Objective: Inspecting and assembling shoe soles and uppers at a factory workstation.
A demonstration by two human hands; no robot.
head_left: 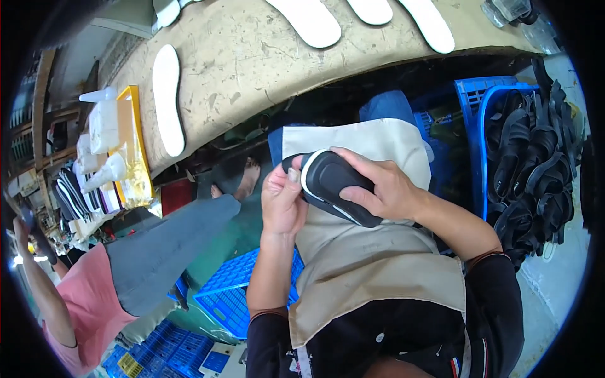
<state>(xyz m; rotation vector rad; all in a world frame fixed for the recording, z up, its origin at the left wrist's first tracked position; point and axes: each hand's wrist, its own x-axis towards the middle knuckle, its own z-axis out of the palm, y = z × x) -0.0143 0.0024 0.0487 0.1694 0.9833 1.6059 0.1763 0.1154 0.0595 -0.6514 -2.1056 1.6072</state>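
Note:
Over my lap I hold a black sandal point(337, 179) with a white edge line, its rounded black face turned up and tilted. My left hand point(282, 196) pinches its left end, thumb and fingers closed at the white rim. Round the other side wraps my right hand point(383, 189), its thumb lying across the black face and its fingers along the far edge. The sandal's underside is hidden. A beige apron point(372, 277) covers my lap beneath both hands.
White soles lie on the worn bench, one white sole point(167, 101) at its left. A blue basket point(482, 138) of black strappy uppers point(529, 151) stands at right. A yellow tray point(135, 145), a blue crate point(230, 293) and a person in a pink shirt point(91, 302) are at left.

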